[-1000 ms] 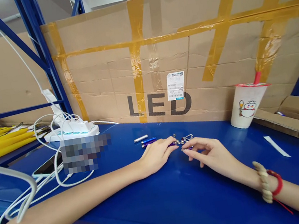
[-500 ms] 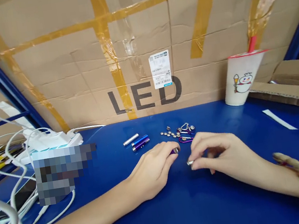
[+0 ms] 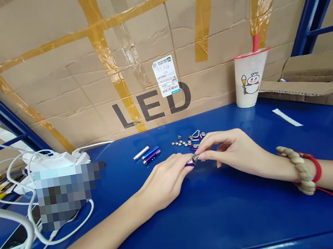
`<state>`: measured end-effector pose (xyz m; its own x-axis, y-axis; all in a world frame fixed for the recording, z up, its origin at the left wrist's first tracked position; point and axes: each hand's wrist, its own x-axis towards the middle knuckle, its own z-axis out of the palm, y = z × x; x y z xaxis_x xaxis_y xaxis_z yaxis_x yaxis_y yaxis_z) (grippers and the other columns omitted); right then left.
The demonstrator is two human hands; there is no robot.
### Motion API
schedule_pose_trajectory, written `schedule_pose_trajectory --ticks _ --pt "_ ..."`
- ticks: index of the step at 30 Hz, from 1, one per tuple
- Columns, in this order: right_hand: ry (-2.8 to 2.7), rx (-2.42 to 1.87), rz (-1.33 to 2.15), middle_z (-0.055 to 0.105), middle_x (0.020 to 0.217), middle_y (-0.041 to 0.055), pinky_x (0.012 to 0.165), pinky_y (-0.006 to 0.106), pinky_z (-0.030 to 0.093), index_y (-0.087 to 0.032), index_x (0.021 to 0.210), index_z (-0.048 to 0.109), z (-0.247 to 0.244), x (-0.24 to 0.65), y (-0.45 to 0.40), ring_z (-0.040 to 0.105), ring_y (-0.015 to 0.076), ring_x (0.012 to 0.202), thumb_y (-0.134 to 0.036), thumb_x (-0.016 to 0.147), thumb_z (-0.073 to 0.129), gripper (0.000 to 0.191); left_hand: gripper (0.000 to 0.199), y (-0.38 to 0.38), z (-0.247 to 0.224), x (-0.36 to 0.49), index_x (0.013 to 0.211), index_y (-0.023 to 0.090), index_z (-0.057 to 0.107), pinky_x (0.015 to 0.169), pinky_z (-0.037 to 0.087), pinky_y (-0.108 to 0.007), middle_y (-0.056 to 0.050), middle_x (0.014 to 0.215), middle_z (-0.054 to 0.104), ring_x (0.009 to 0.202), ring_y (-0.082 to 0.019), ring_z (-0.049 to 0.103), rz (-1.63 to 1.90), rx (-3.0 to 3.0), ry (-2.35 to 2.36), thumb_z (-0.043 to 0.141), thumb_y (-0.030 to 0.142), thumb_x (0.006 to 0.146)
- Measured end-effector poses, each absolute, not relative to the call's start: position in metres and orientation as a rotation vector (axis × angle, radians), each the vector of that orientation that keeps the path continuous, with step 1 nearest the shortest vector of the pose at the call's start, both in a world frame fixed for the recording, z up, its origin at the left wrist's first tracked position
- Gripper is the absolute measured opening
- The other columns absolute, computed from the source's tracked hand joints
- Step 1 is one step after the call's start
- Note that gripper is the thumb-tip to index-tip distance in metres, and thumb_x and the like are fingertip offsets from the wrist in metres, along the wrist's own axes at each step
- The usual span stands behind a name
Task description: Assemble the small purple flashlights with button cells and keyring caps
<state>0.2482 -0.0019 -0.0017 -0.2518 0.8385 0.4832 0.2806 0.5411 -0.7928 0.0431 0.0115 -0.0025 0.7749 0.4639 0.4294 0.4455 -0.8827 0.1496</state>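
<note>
My left hand [image 3: 165, 179] is closed around a small purple penlight [image 3: 189, 163], whose silver end sticks out past the fingertips towards the right. Thumb and forefinger of my right hand [image 3: 233, 149] pinch a small silver metal piece [image 3: 196, 157] against that end. Whether the piece is a cap or a button cell I cannot make out. Just behind the hands lie several button cells [image 3: 185, 144] and some small carabiner clips [image 3: 197, 134], partly covered by my right hand. Left of them, a silver penlight [image 3: 141, 153], a blue one [image 3: 150, 152] and another purple one [image 3: 152, 157] lie side by side.
A large cardboard box [image 3: 69, 93] stands along the back of the blue table [image 3: 220, 225]. White cables and a power strip [image 3: 55, 159] crowd the left, beside a blurred-out patch. To the right are a drink cup [image 3: 251, 79], a white strip [image 3: 287, 117] and an open carton [image 3: 309, 91].
My right hand has moved left and up, bringing the silver piece from apart to the end of the purple penlight. My left hand keeps its grip. The camera view has shifted right and tilted.
</note>
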Motion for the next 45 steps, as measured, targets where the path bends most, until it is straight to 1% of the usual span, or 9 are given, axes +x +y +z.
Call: schedule_pose_trajectory --ticks 6,11,18,22,24,28,34,41,45 --pt "-1.787 -0.908 0.748 0.066 0.078 0.0029 0.039 0.015 0.050 -0.018 0.075 0.072 0.001 0.249 -0.005 0.061 0.0114 0.059 -0.036 0.073 0.070 0.018 0.029 0.006 -0.002 0.046 0.115 0.013 0.052 0.082 0.050 -0.030 -0.010 0.102 0.064 0.091 -0.020 0.061 0.782 2.870 0.769 0.031 0.023 0.097" --pt "-1.764 -0.859 0.759 0.066 0.078 0.0021 0.039 0.015 0.048 -0.018 0.076 0.069 0.001 0.249 -0.005 0.062 0.0107 0.058 -0.034 0.074 0.069 0.017 0.029 0.001 0.001 0.048 0.117 0.014 0.052 0.088 0.049 -0.030 -0.009 0.105 0.065 0.097 -0.019 0.061 0.766 2.760 0.776 0.032 0.019 0.096" --pt "-1.852 -0.905 0.674 0.065 0.079 0.0026 0.042 0.015 0.046 -0.017 0.076 0.069 0.000 0.250 -0.007 0.060 0.0101 0.061 -0.036 0.075 0.068 0.018 0.030 0.003 -0.002 0.046 0.119 0.012 0.051 0.088 0.048 -0.030 -0.010 0.111 0.064 0.100 -0.020 0.061 0.733 2.725 0.820 0.033 0.021 0.096" --pt "-1.867 -0.984 0.824 0.063 0.069 0.0005 0.040 0.015 0.045 -0.017 0.075 0.069 -0.002 0.251 -0.001 0.055 0.0080 0.052 -0.035 0.072 0.070 0.018 0.028 0.006 -0.003 0.046 0.118 0.015 0.051 0.088 0.047 -0.026 -0.007 0.117 0.061 0.102 -0.017 0.059 0.703 2.751 0.769 0.033 0.021 0.097" --pt "-1.863 -1.007 0.970 0.062 0.061 -0.0012 0.039 0.014 0.045 -0.016 0.075 0.069 -0.003 0.252 0.003 0.055 0.0082 0.050 -0.032 0.070 0.071 0.016 0.028 0.006 -0.004 0.045 0.118 0.015 0.050 0.086 0.047 -0.025 -0.007 0.113 0.062 0.100 -0.017 0.059 0.715 2.784 0.725 0.032 0.022 0.098" --pt "-1.865 -1.037 1.148 0.060 0.052 -0.0025 0.037 0.011 0.042 -0.015 0.068 0.069 -0.003 0.253 0.007 0.054 0.0072 0.048 -0.026 0.065 0.074 0.013 0.030 0.005 -0.005 0.043 0.116 0.015 0.052 0.071 0.049 -0.024 -0.006 0.094 0.064 0.082 -0.016 0.061 0.657 2.873 0.682 0.030 0.026 0.099" --pt "-1.828 -1.158 1.194 0.058 0.046 -0.0026 0.034 0.011 0.041 -0.014 0.063 0.069 -0.001 0.252 0.003 0.052 0.0070 0.042 -0.025 0.057 0.079 0.016 0.033 0.003 -0.009 0.041 0.115 0.014 0.053 0.058 0.044 -0.022 -0.004 0.080 0.059 0.067 -0.014 0.056 0.625 2.988 0.675 0.028 0.028 0.099" --pt "-1.791 -1.276 1.167 0.056 0.045 -0.0031 0.033 0.013 0.040 -0.014 0.057 0.066 -0.004 0.251 0.002 0.051 0.0073 0.040 -0.030 0.052 0.080 0.022 0.029 0.000 -0.007 0.044 0.118 0.015 0.053 0.056 0.044 -0.022 -0.003 0.080 0.059 0.068 -0.016 0.059 0.561 3.041 0.784 0.035 0.022 0.096" --pt "-1.842 -1.283 1.187 0.056 0.047 -0.0026 0.035 0.015 0.038 -0.015 0.059 0.065 -0.009 0.254 0.008 0.050 0.0076 0.041 -0.035 0.055 0.079 0.025 0.029 0.000 -0.006 0.045 0.121 0.017 0.052 0.060 0.046 -0.021 -0.002 0.084 0.061 0.073 -0.015 0.061 0.552 3.053 0.843 0.037 0.023 0.096"
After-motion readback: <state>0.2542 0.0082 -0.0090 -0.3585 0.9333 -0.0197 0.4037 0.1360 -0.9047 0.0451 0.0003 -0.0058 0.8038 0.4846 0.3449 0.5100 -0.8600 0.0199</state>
